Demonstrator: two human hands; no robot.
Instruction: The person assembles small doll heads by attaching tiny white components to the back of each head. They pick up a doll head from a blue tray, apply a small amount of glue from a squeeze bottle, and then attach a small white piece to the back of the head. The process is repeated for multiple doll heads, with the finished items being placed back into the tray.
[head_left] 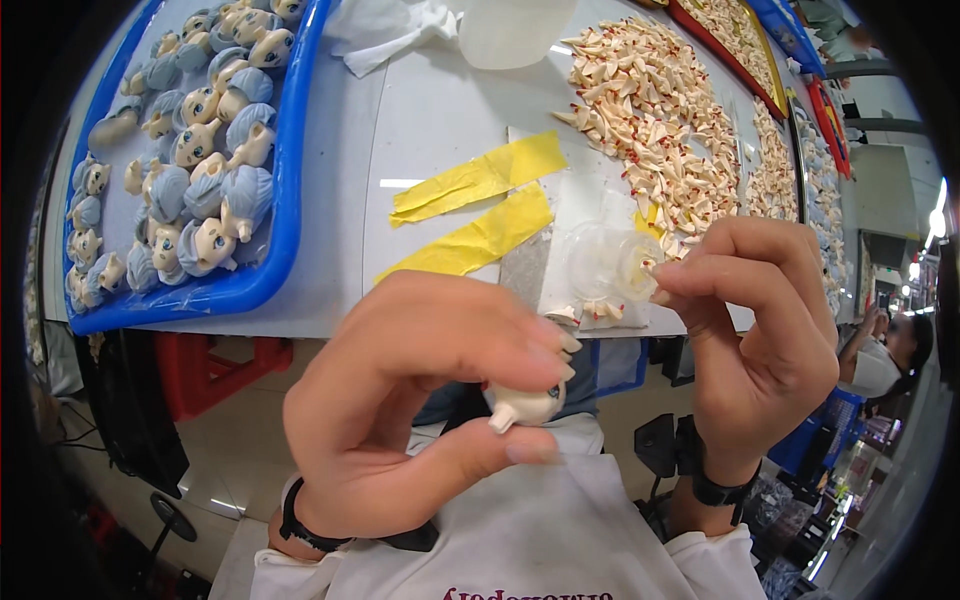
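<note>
Close under the lens, our left hand [420, 400] clenched a small doll head [525, 403] while our right hand [755, 330] pinched a tiny pale piece [655, 268] above the table [440, 110]; we judged fitting came next, needing careful alignment

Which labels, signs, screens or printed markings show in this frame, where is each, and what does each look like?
Apron print: bottom edge, on the white apron; dark red lettering, cut off.
Yellow tape strips: two on the white table, mid-frame; blank, slanting.
Lit panels: far right edge; bright, too blurred to tell sign from lamp.
No packages seen.
</note>
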